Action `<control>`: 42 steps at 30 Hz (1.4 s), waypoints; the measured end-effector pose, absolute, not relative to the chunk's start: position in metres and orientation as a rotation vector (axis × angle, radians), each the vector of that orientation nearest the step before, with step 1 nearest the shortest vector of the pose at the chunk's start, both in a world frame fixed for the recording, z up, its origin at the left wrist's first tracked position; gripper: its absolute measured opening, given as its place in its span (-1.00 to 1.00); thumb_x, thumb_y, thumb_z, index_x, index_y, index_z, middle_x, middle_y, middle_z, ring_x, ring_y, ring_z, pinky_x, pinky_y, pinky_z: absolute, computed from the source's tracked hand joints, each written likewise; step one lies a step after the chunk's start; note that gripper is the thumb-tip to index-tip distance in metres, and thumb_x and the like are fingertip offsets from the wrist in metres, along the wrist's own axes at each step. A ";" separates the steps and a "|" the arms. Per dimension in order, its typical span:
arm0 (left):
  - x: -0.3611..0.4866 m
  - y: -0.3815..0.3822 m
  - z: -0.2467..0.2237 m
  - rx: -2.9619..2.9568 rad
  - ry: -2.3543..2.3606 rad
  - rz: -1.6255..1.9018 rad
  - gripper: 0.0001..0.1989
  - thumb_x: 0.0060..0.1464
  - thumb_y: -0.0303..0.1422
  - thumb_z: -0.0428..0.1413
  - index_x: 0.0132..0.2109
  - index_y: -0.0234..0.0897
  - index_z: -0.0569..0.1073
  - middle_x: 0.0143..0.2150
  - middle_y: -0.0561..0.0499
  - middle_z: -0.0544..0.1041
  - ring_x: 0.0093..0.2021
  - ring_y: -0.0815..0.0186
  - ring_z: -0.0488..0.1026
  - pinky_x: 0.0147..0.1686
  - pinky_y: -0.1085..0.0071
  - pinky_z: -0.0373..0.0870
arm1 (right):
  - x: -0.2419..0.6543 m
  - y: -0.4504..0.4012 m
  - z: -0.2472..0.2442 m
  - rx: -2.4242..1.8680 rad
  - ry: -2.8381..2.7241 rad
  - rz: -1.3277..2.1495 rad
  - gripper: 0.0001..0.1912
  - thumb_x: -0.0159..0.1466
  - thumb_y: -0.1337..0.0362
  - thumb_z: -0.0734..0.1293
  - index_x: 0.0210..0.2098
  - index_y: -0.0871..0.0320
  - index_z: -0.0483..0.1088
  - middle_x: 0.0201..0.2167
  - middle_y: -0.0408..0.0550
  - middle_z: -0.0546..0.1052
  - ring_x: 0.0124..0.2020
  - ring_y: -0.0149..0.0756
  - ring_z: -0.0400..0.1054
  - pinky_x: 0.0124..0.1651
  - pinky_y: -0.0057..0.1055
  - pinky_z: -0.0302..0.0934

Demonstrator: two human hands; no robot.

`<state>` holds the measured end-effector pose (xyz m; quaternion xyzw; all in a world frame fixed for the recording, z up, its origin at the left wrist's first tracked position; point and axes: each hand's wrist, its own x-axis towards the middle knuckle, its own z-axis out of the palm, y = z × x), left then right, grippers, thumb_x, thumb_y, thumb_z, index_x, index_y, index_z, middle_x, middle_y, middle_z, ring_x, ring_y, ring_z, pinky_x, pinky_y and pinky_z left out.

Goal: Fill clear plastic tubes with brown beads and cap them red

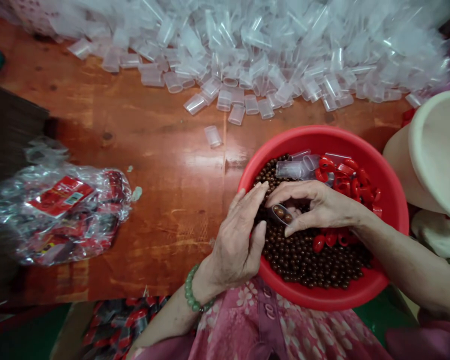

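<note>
A red basin holds many brown beads, some clear plastic tubes and red plastic caps. Over the beads, my right hand grips a clear oval tube between thumb and fingers, its open end showing a few brown beads inside. My left hand rests at the basin's left rim, its fingers extended and the thumb apart, just left of the tube. Nothing shows in it. A green bead bracelet circles the left wrist.
Clear tubes are heaped along the table's back, one lying apart nearer the basin. A plastic bag of red packages lies at left. Pale buckets stand at right. Red and dark packed items show below the table edge.
</note>
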<state>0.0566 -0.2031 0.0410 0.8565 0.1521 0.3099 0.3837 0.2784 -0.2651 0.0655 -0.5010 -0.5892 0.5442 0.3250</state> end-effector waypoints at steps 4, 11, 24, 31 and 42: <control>0.062 -0.195 0.056 2.190 0.249 0.654 -0.37 0.23 -0.52 0.07 0.41 -0.38 0.14 0.48 -0.35 0.08 0.46 0.06 0.12 0.37 0.06 0.24 | 0.282 -0.265 0.070 -1.212 -1.598 1.464 -0.60 0.21 0.03 0.49 -0.11 0.21 0.55 -0.26 -0.11 0.49 -0.31 -0.42 0.35 -0.22 -0.47 0.28; 0.077 -0.189 0.053 2.040 0.269 0.703 -0.47 0.16 -0.48 0.22 0.27 -0.33 0.39 0.26 -0.27 0.47 0.24 0.13 0.47 0.23 0.22 0.44 | 0.285 -0.271 0.072 -1.200 -1.525 1.424 -0.65 0.17 0.08 0.52 -0.17 0.21 0.59 -0.29 -0.11 0.56 -0.21 -0.34 0.44 -0.12 -0.43 0.33; 0.080 -0.196 0.062 1.724 0.451 0.627 -0.83 0.22 -0.49 0.12 -0.05 -0.32 0.53 -0.14 -0.04 0.65 -0.15 0.34 0.59 -0.06 0.45 0.49 | 0.272 -0.289 0.097 -1.397 -1.620 0.724 -0.76 0.26 0.23 0.48 -0.13 0.18 0.44 -0.30 -0.10 0.56 -0.38 -0.44 0.45 -0.28 -0.51 0.36; 0.082 -0.195 0.062 1.774 0.369 0.524 -0.81 0.20 -0.47 0.11 -0.03 -0.31 0.46 -0.16 -0.03 0.59 -0.18 0.33 0.51 -0.11 0.42 0.43 | 0.276 -0.283 0.103 -1.230 -1.873 0.594 -0.85 0.36 0.33 0.36 -0.07 0.19 0.46 -0.23 -0.04 0.49 -0.21 -0.41 0.42 -0.13 -0.46 0.36; 0.087 -0.191 0.056 1.620 0.383 0.420 -0.83 0.21 -0.40 0.15 -0.05 -0.29 0.47 -0.18 0.00 0.56 -0.20 0.34 0.46 -0.11 0.42 0.38 | 0.278 -0.284 0.098 -1.296 -1.878 0.615 -0.88 0.32 0.40 0.40 -0.28 0.18 0.34 -0.34 -0.12 0.40 -0.29 -0.42 0.33 -0.20 -0.49 0.27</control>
